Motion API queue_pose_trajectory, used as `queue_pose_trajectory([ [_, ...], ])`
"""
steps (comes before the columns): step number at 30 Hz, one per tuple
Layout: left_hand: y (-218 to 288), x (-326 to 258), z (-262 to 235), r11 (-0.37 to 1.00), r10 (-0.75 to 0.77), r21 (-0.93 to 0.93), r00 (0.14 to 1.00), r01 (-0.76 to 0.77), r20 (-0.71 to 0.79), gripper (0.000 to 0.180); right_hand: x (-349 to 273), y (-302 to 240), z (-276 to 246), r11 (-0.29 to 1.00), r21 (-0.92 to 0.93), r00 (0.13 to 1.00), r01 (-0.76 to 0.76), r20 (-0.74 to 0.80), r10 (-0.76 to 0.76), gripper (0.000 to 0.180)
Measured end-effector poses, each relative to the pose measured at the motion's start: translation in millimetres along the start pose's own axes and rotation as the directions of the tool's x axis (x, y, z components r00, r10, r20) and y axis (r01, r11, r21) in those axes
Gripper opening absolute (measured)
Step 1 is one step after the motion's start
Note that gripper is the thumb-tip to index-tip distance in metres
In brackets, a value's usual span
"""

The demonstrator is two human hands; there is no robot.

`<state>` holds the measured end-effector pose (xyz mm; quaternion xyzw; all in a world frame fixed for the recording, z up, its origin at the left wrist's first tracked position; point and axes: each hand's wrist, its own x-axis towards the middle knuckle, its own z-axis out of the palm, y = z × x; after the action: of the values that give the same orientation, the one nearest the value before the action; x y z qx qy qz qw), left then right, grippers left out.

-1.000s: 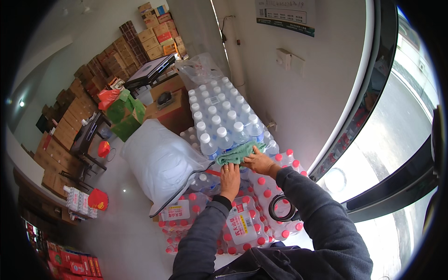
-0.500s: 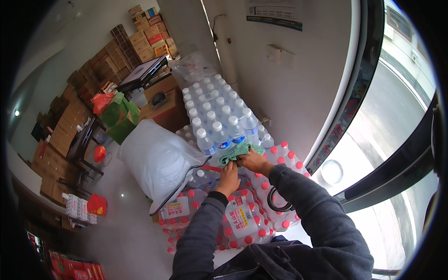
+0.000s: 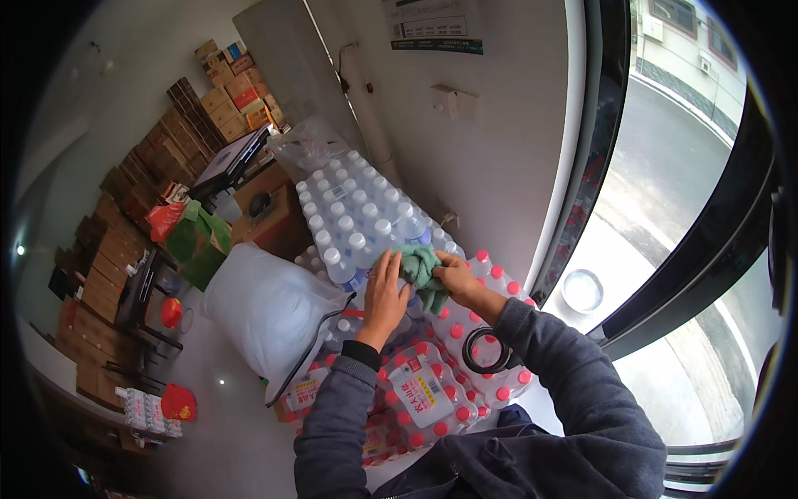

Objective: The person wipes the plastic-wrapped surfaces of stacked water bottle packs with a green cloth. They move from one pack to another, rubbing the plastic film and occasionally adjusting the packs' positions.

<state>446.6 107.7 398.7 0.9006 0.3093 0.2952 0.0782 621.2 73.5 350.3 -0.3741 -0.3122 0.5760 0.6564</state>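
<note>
A crumpled green cloth [image 3: 424, 276] is bunched between my hands, over the near end of the stacked bottles. My right hand [image 3: 457, 278] grips its right side, fingers closed on the fabric. My left hand [image 3: 384, 298] is beside the cloth's left edge, fingers stretched out and thumb toward the cloth. Directly beyond is a shrink-wrapped pack of white-capped water bottles [image 3: 356, 218]. Below my hands lie red-capped bottle packs [image 3: 426, 391] in clear film. A coiled black cable or hose [image 3: 487, 350] rests on them, near my right forearm.
A bulging white bag [image 3: 264, 301] stands left of the bottles, with a dark strip along its edge. Behind it are a green bag [image 3: 198, 241] and a cardboard box [image 3: 278, 218]. A wall [image 3: 490, 158] and glass doorway border the right; a round metal basin [image 3: 582, 291] sits there.
The cloth has been lifted off the bottles' near end and bunched up, its lower part hanging. My left hand has moved up and its fingers have straightened. The whole view has shifted.
</note>
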Motion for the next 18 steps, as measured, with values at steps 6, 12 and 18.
queue_pose_trajectory([
  [6,10.4,43.8,6.3,0.986,-0.07,0.139,0.99,0.088,-0.126,0.061,6.7,-47.6,-21.5,0.839,0.54,0.995,-0.069,0.102,0.016,0.039],
  [12,-7.2,108.0,16.2,0.929,-0.173,0.279,0.951,0.244,-0.256,0.058,38.4,-102.1,-50.7,0.642,0.749,0.964,-0.162,0.258,-0.059,0.041],
  [18,-41.4,154.8,25.4,0.889,-0.263,0.305,0.925,0.343,-0.276,0.059,74.6,-111.3,-60.1,0.699,0.71,0.979,-0.088,0.191,-0.071,0.047],
])
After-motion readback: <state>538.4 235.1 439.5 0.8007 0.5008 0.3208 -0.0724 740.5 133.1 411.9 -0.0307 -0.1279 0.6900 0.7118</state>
